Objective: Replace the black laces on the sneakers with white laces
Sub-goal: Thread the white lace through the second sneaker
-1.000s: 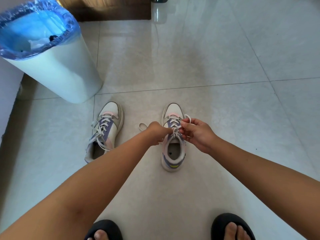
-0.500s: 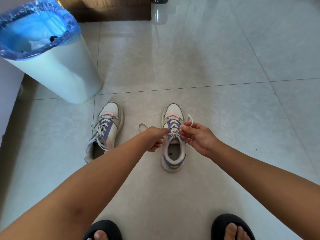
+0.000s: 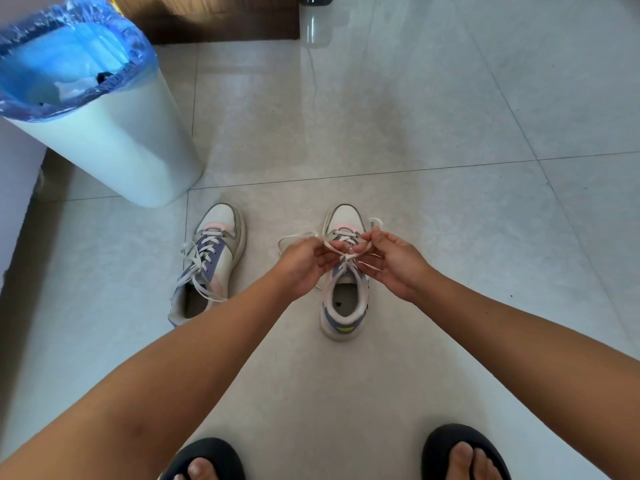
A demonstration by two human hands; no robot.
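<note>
1. At the bottom of the frame two feet in black slippers (image 3: pixel 204 459) stand on the tiled floor (image 3: pixel 450 133); the person bends over, both arms reaching forward.
2. At centre, the left hand (image 3: pixel 304 263) pinches a loop of white lace (image 3: pixel 294 237), and the right hand (image 3: pixel 394 261) pinches the other loop. Each grip is narrow, closed on lace, and the loops cross above the tongue, which looks like a bow being tied.
3. Beneath the hands stands the right sneaker (image 3: pixel 346 306), heel toward the person, so the eyelets face up within easy reach.
4. Left of centre lies the left sneaker (image 3: pixel 211 268), already threaded in white, its ends (image 3: pixel 204 289) loose and untied; I judge it comes next.
5. In the upper left stands a white bin (image 3: pixel 114 147) with a blue liner (image 3: pixel 69 57), near enough for discards. No black laces are clearly visible.
</note>
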